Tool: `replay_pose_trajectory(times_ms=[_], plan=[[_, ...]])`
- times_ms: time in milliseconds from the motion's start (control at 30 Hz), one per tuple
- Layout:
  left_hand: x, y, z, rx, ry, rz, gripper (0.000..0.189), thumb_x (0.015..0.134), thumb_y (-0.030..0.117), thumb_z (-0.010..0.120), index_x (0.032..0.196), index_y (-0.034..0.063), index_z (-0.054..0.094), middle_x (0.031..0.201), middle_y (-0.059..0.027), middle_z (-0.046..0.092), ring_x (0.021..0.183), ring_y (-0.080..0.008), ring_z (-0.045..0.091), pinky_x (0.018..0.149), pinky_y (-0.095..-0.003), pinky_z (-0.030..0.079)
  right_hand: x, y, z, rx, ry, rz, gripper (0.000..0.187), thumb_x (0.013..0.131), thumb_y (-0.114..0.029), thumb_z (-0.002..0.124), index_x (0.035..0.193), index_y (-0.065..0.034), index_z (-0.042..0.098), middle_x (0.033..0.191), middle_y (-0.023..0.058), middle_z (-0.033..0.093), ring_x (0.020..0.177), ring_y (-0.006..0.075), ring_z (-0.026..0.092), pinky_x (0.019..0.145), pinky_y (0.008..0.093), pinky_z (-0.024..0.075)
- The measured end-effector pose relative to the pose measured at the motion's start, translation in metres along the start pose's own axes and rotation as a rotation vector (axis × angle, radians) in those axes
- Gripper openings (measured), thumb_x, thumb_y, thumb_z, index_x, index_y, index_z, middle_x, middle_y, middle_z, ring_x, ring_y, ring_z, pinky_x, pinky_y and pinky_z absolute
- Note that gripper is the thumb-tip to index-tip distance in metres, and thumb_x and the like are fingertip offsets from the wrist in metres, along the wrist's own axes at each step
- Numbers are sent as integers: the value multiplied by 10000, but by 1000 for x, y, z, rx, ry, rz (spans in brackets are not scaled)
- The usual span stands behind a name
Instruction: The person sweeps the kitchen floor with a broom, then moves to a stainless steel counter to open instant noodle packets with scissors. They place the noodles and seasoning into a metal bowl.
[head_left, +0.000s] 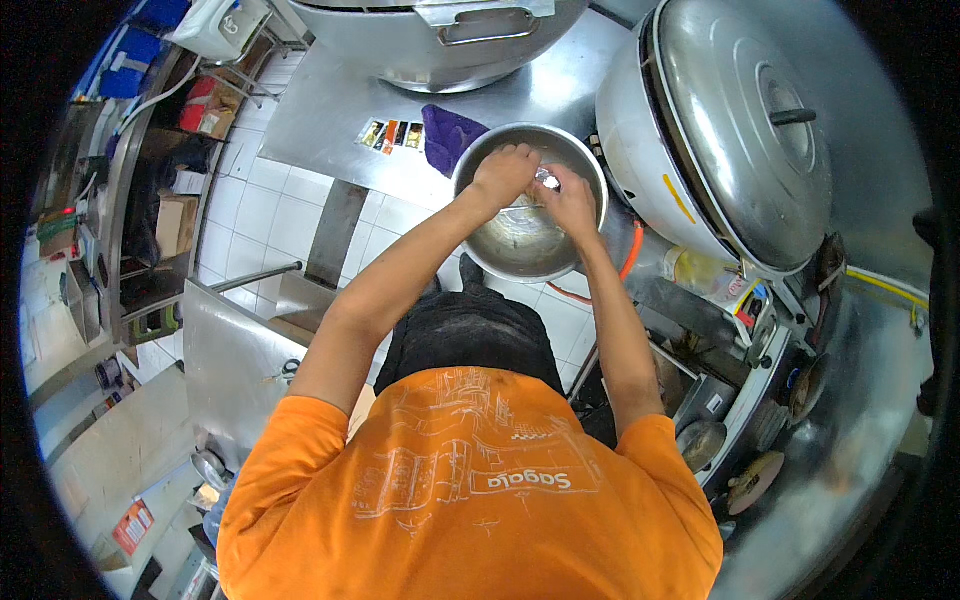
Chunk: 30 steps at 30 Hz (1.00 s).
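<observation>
A round metal bowl (510, 251) sits at the front edge of the steel table, its near side reaching out over the floor. Above its inside, my left hand (510, 174) and my right hand (568, 201) meet at a small silvery foil packet (547, 178). My right fingers pinch the packet from the near right side. My left fingers are curled against its other edge, with their tips partly hidden. A thin pale strip (523, 208) crosses the bowl below the hands; what it is cannot be made out.
Left of the bowl lie a purple cloth (450, 139) and several small sachets (390, 135) on the steel table (322, 112). Large metal pots stand behind (465, 56) and at right, one under a domed lid (750, 127). An orange hose (634, 247) runs beside the bowl.
</observation>
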<state>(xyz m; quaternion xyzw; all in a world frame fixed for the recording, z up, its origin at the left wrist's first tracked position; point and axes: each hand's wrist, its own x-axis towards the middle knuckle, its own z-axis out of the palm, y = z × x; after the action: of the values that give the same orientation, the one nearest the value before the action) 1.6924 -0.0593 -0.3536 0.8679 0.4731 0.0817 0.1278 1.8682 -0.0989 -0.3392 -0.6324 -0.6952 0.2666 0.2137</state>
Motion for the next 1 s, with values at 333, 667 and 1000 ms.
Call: replay_pose_trajectory(times_ms=[333,667,1000], plan=[[-17,-9,-8,-59,17,-87,229,908,40,627,1136,35,648,1140,-170,666,1077,-338,702,923,-426,590,9,16,7,-119,-11,-18,152,898,-229,734,1020,-139,757,913,177,742,879,429,713,762,544,555],[-32,-5,-10,-197,61,-117,220,901,24,609,1120,39,629,1161,-209,650,1031,-403,702,891,-484,589,2,4,7,-171,19,-121,275,856,-149,695,1119,-152,777,1042,129,755,932,381,728,814,513,573],[-46,-10,-9,-240,183,-91,192,915,6,570,1097,49,614,1050,-178,701,1020,-383,714,824,-486,588,-14,-6,9,-270,35,-161,261,852,-107,670,1086,-158,773,973,126,729,861,369,731,741,505,580]])
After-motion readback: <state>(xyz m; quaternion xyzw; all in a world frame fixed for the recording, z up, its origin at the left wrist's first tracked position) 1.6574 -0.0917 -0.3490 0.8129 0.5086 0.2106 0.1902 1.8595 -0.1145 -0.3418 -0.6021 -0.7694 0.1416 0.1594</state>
